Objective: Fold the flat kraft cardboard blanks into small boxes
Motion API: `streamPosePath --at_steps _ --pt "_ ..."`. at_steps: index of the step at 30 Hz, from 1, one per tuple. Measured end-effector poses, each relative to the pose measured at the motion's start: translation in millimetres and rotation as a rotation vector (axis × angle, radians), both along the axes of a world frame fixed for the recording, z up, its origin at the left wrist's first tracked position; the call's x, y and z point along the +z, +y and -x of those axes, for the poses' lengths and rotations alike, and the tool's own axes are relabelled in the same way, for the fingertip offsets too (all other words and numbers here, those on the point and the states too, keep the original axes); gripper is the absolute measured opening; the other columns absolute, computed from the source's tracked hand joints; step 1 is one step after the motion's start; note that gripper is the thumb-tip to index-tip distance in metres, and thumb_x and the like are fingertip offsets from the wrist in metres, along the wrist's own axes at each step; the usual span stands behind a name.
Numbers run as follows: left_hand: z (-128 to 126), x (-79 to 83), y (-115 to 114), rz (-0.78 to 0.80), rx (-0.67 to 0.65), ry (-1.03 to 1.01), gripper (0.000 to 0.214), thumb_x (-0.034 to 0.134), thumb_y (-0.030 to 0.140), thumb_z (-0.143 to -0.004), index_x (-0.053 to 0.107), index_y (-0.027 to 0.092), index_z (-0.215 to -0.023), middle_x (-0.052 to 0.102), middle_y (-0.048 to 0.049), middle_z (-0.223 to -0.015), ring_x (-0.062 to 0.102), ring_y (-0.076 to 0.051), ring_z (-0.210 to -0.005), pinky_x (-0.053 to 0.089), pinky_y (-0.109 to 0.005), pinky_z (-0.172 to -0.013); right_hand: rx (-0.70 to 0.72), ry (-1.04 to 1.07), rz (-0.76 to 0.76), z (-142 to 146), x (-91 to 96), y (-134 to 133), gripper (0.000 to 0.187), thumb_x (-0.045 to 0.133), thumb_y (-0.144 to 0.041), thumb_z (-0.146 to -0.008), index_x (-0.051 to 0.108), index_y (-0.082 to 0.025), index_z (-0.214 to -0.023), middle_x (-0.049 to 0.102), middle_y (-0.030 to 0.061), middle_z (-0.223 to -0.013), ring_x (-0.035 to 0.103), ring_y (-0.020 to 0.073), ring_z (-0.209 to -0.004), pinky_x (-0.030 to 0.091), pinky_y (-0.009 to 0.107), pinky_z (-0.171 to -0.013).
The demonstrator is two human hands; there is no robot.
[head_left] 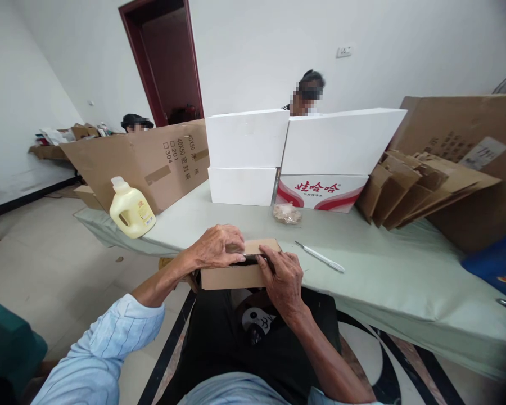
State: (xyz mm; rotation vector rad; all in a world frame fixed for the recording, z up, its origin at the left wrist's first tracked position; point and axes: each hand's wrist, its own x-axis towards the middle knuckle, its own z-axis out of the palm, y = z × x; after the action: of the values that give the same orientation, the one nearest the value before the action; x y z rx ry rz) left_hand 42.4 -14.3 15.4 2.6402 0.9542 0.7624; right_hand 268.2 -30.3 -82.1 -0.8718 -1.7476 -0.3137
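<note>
Both hands are grasping the small brown cardboard box (230, 277) at lower centre, on the pale green table (383, 264) edge. Its long axis is running left-right, with the left hand (215, 247) pressing its top and the right hand (283, 279) clasping its right end.

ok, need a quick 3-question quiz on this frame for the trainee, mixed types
1. True or false: the left hand and the right hand both rest on the small cardboard box.
2. What lies on the table just right of the right hand?
A. a slim white pen
B. a pair of scissors
C. a roll of tape
3. Fill in: the yellow bottle stands to the ___ of the cardboard box, from the person's own side.

Key: 1 true; 2 A; 3 left.
</note>
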Motion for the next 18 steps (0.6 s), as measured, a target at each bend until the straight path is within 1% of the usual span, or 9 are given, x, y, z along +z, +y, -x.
streamPosePath --at_steps 2,5,9,12,18 --pt "-1.5 1.8 -3.3 0.005 0.034 0.023 0.008 0.077 0.025 -0.09 0.083 0.02 -0.094 0.079 -0.0075 -0.108 0.074 -0.022 -0.098 0.054 -0.034 -0.091 -0.005 0.005 -0.002 0.1 -0.2 -0.2 0.015 0.061 -0.024 -0.108 0.071 -0.018 -0.118 0.082 0.0071 -0.099 0.076 0.022 -0.087 0.047 0.036 -0.084" --pt "-5.3 5.4 -9.5 0.016 0.073 0.047 0.012 0.074 0.025 -0.093 0.085 0.021 -0.094 0.079 -0.0062 -0.108 0.075 -0.021 -0.093 0.054 -0.032 -0.087 -0.008 0.012 -0.016 0.5 0.1 -0.2 0.015 0.061 -0.023 -0.108 0.071 -0.018 -0.118 0.082 0.0073 -0.099 0.076 0.0219 -0.087 0.048 0.036 -0.083" --pt "-9.8 11.0 -18.0 0.045 0.104 0.05 0.018 0.068 0.023 -0.097 0.085 0.022 -0.091 0.08 -0.0053 -0.107 0.075 -0.021 -0.095 0.053 -0.032 -0.087 0.0 0.015 -0.041 1.2 0.6 -0.1 0.015 0.061 -0.02 -0.107 0.071 -0.017 -0.118 0.082 0.0075 -0.098 0.076 0.021 -0.085 0.047 0.035 -0.08" --pt "-11.6 13.6 -21.9 0.116 0.128 -0.009 0.018 0.068 0.021 -0.095 0.084 0.022 -0.088 0.08 -0.0049 -0.105 0.074 -0.02 -0.093 0.052 -0.031 -0.087 -0.001 0.018 -0.045 1.5 -0.1 0.1 0.016 0.061 -0.019 -0.107 0.071 -0.017 -0.119 0.082 0.0073 -0.098 0.076 0.0208 -0.084 0.048 0.035 -0.08" --pt "-14.4 13.1 -21.0 0.266 0.155 -0.178 0.015 0.07 0.019 -0.087 0.077 0.018 -0.074 0.075 -0.0041 -0.092 0.065 -0.015 -0.077 0.046 -0.027 -0.071 0.003 0.019 -0.059 1.1 -1.2 -0.3 0.015 0.062 -0.018 -0.106 0.071 -0.017 -0.118 0.082 0.0074 -0.097 0.074 0.0204 -0.08 0.048 0.035 -0.079"
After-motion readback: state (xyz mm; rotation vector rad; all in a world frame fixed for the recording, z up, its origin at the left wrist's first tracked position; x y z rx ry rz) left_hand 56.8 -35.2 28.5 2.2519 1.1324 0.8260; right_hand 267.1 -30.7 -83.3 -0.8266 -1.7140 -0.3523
